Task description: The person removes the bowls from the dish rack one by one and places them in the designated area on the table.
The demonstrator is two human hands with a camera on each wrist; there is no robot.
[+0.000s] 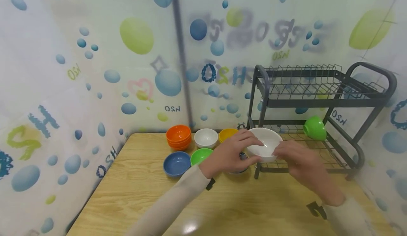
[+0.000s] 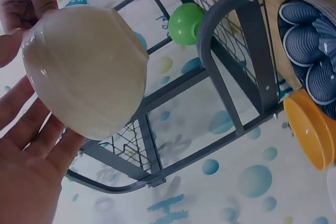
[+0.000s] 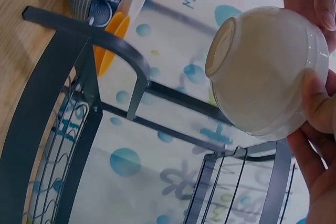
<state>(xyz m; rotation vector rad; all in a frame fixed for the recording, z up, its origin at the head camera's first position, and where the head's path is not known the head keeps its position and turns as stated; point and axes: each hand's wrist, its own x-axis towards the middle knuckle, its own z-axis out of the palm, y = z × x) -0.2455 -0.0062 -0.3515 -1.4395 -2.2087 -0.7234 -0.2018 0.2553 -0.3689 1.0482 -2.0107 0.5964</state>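
Observation:
A white bowl [image 1: 266, 142] is held up in front of the rack's left end, its mouth facing up toward the head view. My left hand [image 1: 231, 152] grips its left side, thumb low and fingers over the rim. On the opposite side, my right hand [image 1: 306, 167] pinches the rim. The left wrist view shows the bowl's rounded outside [image 2: 86, 69] with left-hand fingers [image 2: 39, 124] against it. From the right wrist, the bowl's foot ring [image 3: 220, 48] is visible, and the right thumb [image 3: 317, 100] presses the outer wall.
A two-tier dark dish rack [image 1: 321, 102] stands right, a green bowl [image 1: 315, 128] tilted on its lower tier. Left are stacked orange bowls [image 1: 178, 137], another white bowl [image 1: 206, 138], a yellow bowl [image 1: 228, 135], a blue bowl [image 1: 176, 164], a second green bowl [image 1: 200, 155] and patterned bowl [image 2: 310, 51].

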